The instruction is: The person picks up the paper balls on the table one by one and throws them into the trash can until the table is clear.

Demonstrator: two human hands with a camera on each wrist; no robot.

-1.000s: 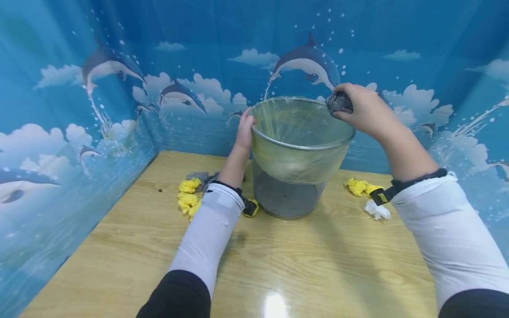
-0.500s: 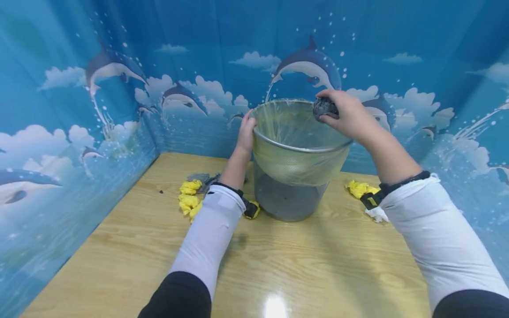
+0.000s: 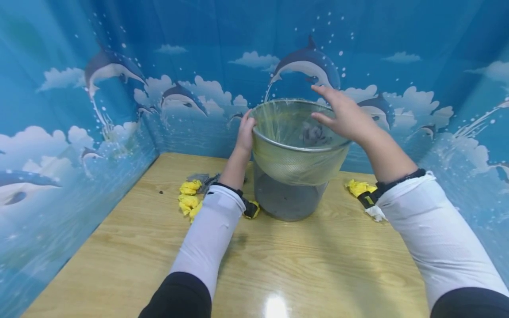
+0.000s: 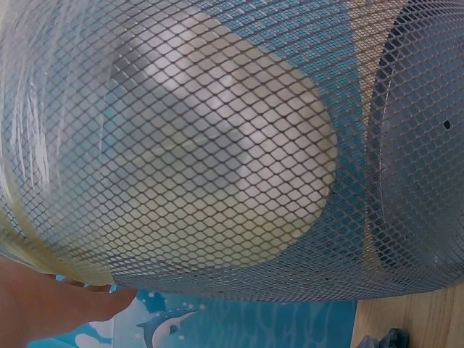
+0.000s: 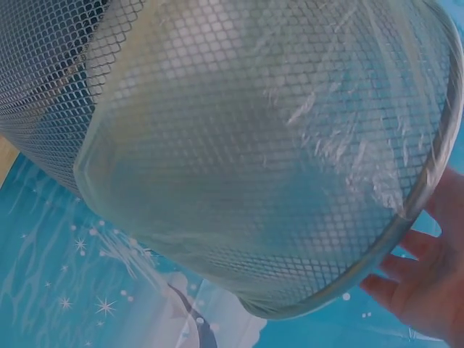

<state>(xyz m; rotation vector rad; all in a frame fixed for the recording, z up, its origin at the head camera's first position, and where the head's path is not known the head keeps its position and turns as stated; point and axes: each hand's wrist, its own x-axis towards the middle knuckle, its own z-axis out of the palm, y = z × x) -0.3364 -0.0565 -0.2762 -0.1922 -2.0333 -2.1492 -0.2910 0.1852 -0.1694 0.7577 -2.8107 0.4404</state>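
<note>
A round wire-mesh wastebasket (image 3: pixel 288 198) with a metal rim stands on the table, lined with a thin, clear yellowish plastic bag (image 3: pixel 294 170). My left hand (image 3: pixel 246 132) grips the rim on its left side; the left wrist view has the thumb (image 4: pixel 109 304) against the outside. Over the right part of the opening is my right hand (image 3: pixel 346 112), thumb and fingers spread apart and holding nothing. Below its fingertips, a dark grey crumpled ball (image 3: pixel 314 134) shows inside the bag. Through the mesh in the left wrist view, pale and grey contents (image 4: pixel 283 138) fill the bag.
Left of the basket, yellow crumpled pieces (image 3: pixel 188 201) and grey ones (image 3: pixel 203 179) lie by my left forearm. To the right are a yellow crumpled piece (image 3: pixel 358 187) and a white one (image 3: pixel 375 213). A dolphin-printed curtain (image 3: pixel 199 53) rises behind the wooden table (image 3: pixel 318 269).
My right hand has moved left over the basket's opening and let go of the grey crumpled ball, which is now lower, inside the bag. The left hand has kept its hold on the rim.
</note>
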